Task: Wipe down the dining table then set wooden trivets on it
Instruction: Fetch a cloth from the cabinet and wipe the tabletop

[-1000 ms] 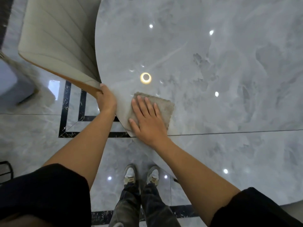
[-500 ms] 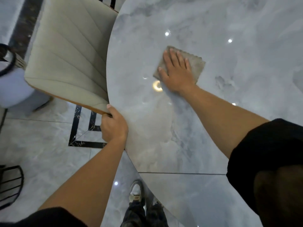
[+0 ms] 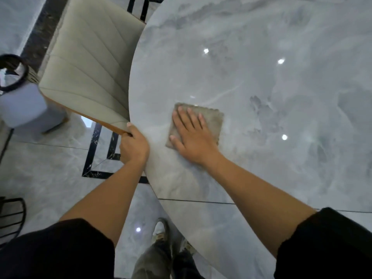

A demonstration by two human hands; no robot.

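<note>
The right hand lay flat on a grey cloth, fingers stretched out and a little spread, pressing the cloth onto the marble table w/o gripping it. The cloth was near the table's left edge, folded approx. square, its far edge and right side showing past the fingers. The left hand was clenched on the back rim of a beige chair, just beside the table edge, thumb on top of the rim. The chair was tucked against the table. Left of the chair stood a pale round stool. No trivets were in view. Below, the person's shoes stood on the tiled floor.
</note>
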